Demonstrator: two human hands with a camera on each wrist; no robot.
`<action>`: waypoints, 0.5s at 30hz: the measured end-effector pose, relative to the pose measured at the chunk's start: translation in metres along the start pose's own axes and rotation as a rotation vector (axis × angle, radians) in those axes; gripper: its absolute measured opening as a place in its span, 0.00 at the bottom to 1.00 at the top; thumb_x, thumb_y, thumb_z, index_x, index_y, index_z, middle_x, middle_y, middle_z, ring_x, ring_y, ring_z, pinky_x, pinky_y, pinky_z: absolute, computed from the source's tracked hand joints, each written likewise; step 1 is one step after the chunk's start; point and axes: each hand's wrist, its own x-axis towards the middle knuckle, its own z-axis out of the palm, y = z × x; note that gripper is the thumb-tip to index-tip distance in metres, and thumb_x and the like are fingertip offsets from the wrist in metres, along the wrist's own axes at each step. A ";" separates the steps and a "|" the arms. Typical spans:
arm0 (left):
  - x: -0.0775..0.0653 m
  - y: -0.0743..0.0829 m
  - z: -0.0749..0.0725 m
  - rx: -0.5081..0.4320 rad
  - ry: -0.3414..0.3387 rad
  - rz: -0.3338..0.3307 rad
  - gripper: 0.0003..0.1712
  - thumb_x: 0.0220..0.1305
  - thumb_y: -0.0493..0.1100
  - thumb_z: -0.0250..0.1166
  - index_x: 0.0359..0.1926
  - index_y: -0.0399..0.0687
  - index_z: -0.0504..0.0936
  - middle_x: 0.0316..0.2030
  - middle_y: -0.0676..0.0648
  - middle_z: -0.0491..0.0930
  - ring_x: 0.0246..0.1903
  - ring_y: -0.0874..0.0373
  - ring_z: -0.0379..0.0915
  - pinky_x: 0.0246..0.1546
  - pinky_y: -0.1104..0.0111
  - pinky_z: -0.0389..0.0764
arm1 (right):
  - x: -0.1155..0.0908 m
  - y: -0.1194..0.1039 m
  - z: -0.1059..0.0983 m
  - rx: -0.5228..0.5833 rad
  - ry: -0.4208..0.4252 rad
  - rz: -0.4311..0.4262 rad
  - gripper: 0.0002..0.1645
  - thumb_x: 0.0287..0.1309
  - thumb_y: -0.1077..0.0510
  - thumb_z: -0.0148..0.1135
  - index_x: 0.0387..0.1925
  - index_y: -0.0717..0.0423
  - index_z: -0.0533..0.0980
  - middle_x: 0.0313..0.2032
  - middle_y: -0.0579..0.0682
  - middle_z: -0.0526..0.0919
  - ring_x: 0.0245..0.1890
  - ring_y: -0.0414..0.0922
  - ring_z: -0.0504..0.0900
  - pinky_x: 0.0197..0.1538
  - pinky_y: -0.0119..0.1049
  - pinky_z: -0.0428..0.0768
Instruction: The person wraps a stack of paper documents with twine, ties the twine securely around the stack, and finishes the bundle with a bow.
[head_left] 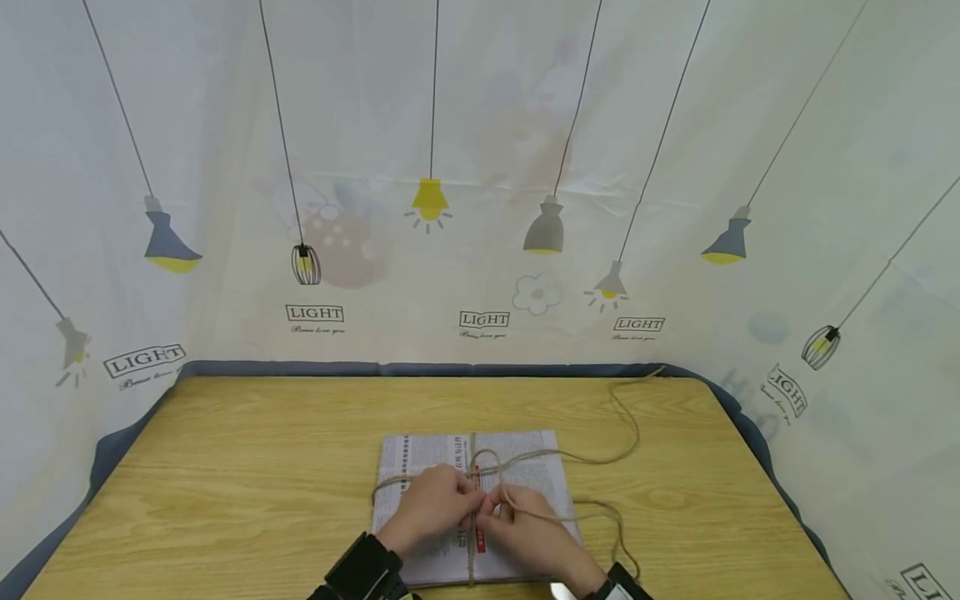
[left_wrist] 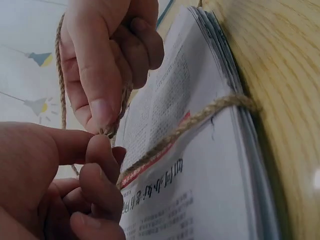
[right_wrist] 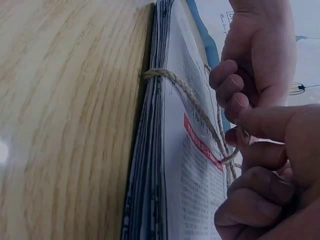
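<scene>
A stack of folded newspapers (head_left: 429,560) lies flat on the table, wrapped crosswise with brown jute twine (head_left: 471,557). Over the middle of the stack, my left hand (head_left: 438,502) and right hand (head_left: 531,527) meet at the fingertips. In the left wrist view, the thumb and index finger of the right hand (left_wrist: 100,60) pinch a small bunch of twine. My left fingers (left_wrist: 102,152) pinch it from below. From the right wrist view, a short twine loop (right_wrist: 242,137) shows between both hands' fingertips; part of it is hidden by the fingers.
One loose twine tail (head_left: 626,446) runs across the wooden table (head_left: 262,475) to its back right edge. Another strand (head_left: 617,521) curves beside the stack on the right. A white curtain (head_left: 480,100) printed with lamps surrounds the table's back and sides.
</scene>
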 end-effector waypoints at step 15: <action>-0.010 -0.006 -0.017 -0.061 -0.049 0.030 0.20 0.66 0.52 0.58 0.19 0.49 0.78 0.16 0.55 0.75 0.15 0.62 0.60 0.18 0.70 0.59 | -0.014 0.000 -0.045 0.033 -0.323 -0.064 0.15 0.69 0.50 0.51 0.36 0.51 0.80 0.17 0.41 0.70 0.16 0.33 0.64 0.23 0.27 0.65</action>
